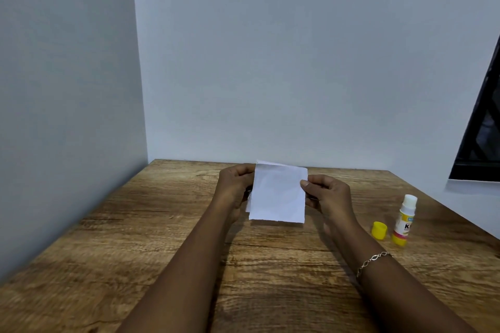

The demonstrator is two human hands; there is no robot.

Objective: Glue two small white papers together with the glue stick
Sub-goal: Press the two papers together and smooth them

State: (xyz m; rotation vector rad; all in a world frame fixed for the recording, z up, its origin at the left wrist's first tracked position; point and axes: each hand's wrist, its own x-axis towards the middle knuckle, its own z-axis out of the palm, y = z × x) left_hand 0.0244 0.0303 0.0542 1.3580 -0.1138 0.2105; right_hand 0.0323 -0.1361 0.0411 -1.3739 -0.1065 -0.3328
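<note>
While the left hand (234, 184) and right hand (328, 194) pinch two small white papers (277, 194) by their sides above the brown wooden table's (162, 224) far edge, the rear sheet (248, 207) shows only slivers.

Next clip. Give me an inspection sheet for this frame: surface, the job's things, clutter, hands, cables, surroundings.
Surface: wooden table, bare grain, set into a corner.
Job's things: white papers held up above the table, with a second sheet's edge showing behind the front one; glue stick standing upright at the right, uncapped; yellow cap on the table just left of it, not touching.
Clutter: nothing seen.
Hands: left hand grips the papers' left edge; right hand pinches the right edge; bracelet on the right wrist.
Cables: nothing seen.
Surroundings: plain pale walls; dark window at the far right.
</note>
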